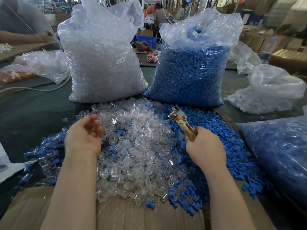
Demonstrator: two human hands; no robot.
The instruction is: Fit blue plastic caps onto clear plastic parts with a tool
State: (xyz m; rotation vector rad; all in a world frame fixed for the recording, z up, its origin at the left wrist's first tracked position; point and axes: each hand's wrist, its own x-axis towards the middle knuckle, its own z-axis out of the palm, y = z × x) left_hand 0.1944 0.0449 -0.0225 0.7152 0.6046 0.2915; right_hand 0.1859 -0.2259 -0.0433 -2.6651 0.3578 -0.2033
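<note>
Left hand (83,133) hovers palm-up over the left edge of the clear parts pile (132,146), fingers loosely curled and motion-blurred, nothing visibly gripped. Right hand (206,146) is clenched around the yellowish handle of the tool (181,120); its metal head with a bolt and a whitish tape wrap points up-left, over the seam between the two piles. Hands well apart. Clear parts: small glossy transparent blocks, heaped in the middle of the dark green counter (33,113) and spilling onto a brown cardboard sheet (132,216) at the near edge. Blue caps (232,146): matte, small, chunky, piled to the right of the clear heap, with strays at the left and near edges. Behind the piles stand two crinkled clear poly bags: the left bag (103,63) full of clear parts, white "SJ-017" label; the right bag (191,72) full of blue caps. Another bag of blue stock (279,155) lies at far right.
</note>
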